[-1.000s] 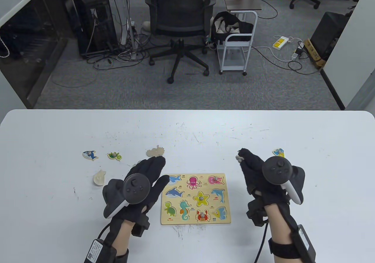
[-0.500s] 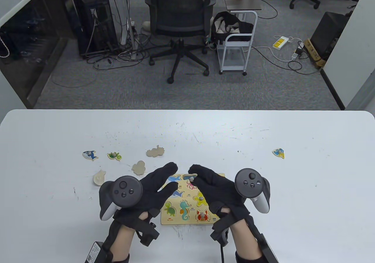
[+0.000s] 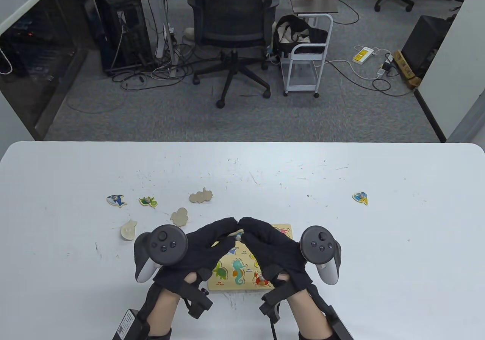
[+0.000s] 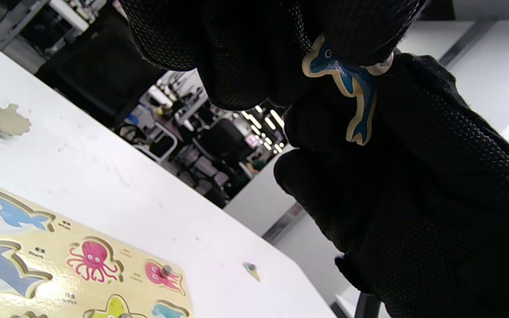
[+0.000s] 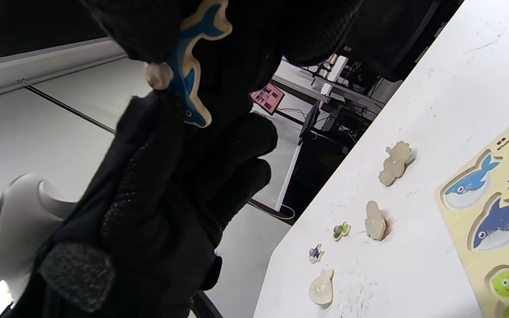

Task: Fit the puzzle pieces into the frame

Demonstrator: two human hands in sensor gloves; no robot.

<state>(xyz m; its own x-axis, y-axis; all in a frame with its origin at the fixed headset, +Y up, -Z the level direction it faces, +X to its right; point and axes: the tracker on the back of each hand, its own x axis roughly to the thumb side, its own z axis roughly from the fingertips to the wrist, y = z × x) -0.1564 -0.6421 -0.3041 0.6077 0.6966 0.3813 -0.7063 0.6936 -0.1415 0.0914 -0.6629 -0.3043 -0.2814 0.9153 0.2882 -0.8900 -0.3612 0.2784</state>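
Since a second ago, the right hand (image 3: 273, 247) has been carrying a blue wooden dolphin piece (image 4: 347, 84) from the worktop's (image 3: 398, 241) right side to the yellow wooden puzzle frame (image 3: 227, 283). Both hands' fingers (image 4: 360, 26) are now pinching it above the frame, the left hand (image 3: 204, 251) meeting the right, so seating looks next. Six loose pieces are lying on the worktop: three painted, three face-down.

Both hands (image 3: 237, 237) meet above the frame (image 3: 235, 275).
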